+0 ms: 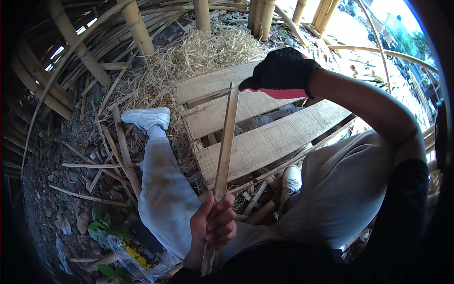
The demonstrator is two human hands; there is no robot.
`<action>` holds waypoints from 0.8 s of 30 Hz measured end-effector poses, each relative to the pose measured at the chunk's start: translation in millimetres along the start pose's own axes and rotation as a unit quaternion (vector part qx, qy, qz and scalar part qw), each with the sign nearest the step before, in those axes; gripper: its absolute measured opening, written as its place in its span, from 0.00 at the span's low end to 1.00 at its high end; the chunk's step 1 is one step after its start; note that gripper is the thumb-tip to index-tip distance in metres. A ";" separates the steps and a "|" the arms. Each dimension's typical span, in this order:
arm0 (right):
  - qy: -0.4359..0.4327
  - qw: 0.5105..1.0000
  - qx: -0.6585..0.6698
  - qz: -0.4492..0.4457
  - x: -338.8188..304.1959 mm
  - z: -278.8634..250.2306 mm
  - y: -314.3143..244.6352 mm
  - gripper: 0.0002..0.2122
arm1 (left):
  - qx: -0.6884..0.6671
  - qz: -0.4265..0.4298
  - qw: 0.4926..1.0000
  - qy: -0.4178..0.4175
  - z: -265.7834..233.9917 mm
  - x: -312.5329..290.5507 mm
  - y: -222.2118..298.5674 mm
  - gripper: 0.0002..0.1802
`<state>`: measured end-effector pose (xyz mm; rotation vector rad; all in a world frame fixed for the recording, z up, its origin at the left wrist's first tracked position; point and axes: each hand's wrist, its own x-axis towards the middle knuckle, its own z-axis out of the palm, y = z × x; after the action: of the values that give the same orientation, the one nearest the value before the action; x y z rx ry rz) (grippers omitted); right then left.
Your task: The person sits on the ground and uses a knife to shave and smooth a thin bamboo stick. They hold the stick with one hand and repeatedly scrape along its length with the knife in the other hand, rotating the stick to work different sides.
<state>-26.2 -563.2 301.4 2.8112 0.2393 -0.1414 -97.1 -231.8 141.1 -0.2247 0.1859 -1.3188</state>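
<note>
My bare left hand [213, 224] is wrapped round a long, narrow bamboo strip [228, 137]. The strip stands slanted away from me, its lower end near my lap and its thin tip over a low platform of wooden slats [265, 135]. Close to that tip is my right hand [279, 75], in a black glove with red or pink on the palm side. Its fingers look curled, with the thumb side toward the strip; a small gap seems to lie between them. Anything inside the right hand is hidden.
Pale shavings [198, 57] are heaped behind the platform. Upright bamboo posts [137, 28] stand at the far side. Loose strips [120, 151] lie left of my leg, beside a clear plastic bag [135, 258] with something yellow. My shoes [147, 118] flank the platform.
</note>
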 end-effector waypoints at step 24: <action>-0.006 0.965 -0.118 0.232 -19.6 6.5 66.9 0.30 | 0.068 -0.010 0.997 -0.021 12.6 -17.5 -10.6 0.20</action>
<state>-33.9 -630.8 317.8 2.5458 -0.3829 -0.0194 -107.9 -216.6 156.2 -0.1395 0.0581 -1.3393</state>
